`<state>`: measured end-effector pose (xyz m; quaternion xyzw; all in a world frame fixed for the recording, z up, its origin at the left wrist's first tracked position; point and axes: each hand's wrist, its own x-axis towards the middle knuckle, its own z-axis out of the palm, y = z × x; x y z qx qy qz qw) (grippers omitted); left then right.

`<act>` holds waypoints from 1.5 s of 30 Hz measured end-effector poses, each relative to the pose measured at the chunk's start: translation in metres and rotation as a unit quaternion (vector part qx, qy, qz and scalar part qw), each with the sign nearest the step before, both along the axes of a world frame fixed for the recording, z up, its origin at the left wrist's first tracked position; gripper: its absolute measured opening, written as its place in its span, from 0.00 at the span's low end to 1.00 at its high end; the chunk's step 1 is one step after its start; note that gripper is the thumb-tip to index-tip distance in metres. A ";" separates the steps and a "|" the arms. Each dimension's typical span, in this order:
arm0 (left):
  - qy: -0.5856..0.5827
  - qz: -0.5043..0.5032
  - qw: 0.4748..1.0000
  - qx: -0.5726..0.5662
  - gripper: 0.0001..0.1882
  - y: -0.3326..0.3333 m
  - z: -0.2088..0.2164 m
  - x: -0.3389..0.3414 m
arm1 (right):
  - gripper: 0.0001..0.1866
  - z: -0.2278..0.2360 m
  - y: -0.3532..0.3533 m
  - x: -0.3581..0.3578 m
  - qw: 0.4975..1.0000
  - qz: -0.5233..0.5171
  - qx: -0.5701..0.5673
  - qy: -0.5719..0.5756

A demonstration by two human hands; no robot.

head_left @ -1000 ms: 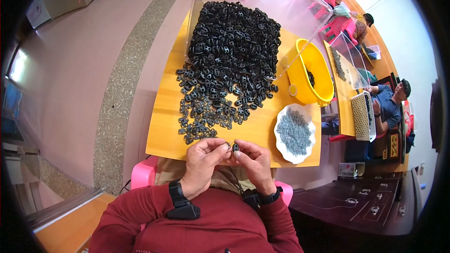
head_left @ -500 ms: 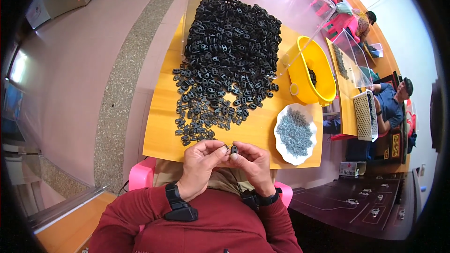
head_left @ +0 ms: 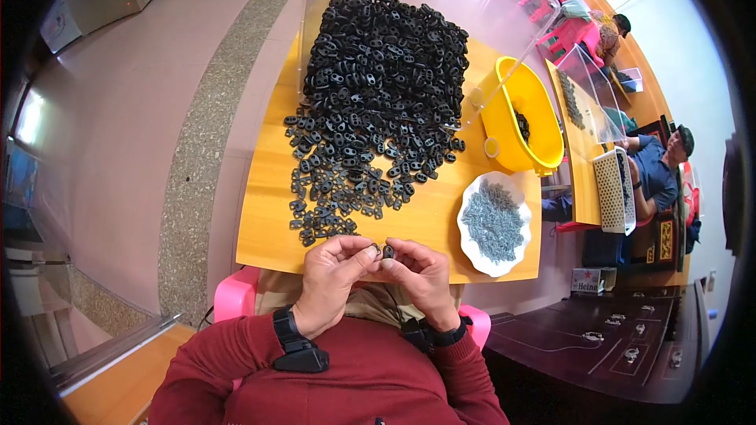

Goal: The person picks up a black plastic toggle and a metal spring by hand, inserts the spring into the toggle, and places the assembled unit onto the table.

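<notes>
At the table's near edge my two hands meet, fingertips almost touching. Thumb and forefinger of my right hand pinch a black oval two-hole cord lock body, held upright. My left hand pinches a small dark part right beside it; fingers cover most of that part. Just beyond the hands spread smaller dark two-hole pieces, which run into a large heap of black cord lock bodies. To the right of my hands a white scalloped dish holds many small grey metal springs.
The heap spills from a clear plastic bin lying open toward me. A yellow tub with some black pieces inside stands beyond the dish. A co-worker sits at another table on the right, beside a white perforated basket.
Both hands have shifted very slightly left in the picture along with the whole scene. The grips look the same, with the two parts still held close together.
</notes>
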<state>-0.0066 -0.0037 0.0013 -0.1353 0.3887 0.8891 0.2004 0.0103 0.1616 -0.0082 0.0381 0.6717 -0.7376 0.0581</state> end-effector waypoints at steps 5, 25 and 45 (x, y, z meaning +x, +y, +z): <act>-0.002 0.002 1.000 0.001 0.06 0.001 0.001 -0.001 | 0.14 0.001 0.002 0.001 1.000 0.013 0.022 0.011; -0.022 0.004 1.000 0.018 0.07 0.001 0.004 0.001 | 0.09 0.010 0.002 -0.001 0.999 -0.022 -0.023 -0.024; -0.019 -0.002 1.000 0.013 0.06 0.000 0.004 0.002 | 0.14 0.013 0.001 0.001 0.999 -0.009 -0.012 -0.051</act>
